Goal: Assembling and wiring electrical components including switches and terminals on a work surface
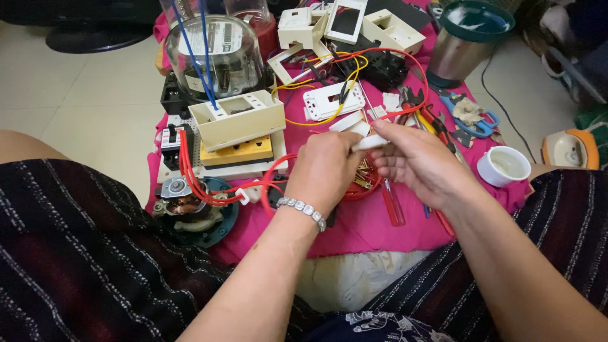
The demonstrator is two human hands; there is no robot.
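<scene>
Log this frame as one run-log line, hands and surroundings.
left hand: grips small white part | right hand: pinches same part | below: red dish of brass screws | surface: pink cloth | nearby: red-handled screwdriver

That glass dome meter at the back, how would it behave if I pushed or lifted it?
The glass dome meter is probably heavy for its size and breakable. Its smooth dome looks slippery. Blue wires cross it and could snag.
</scene>
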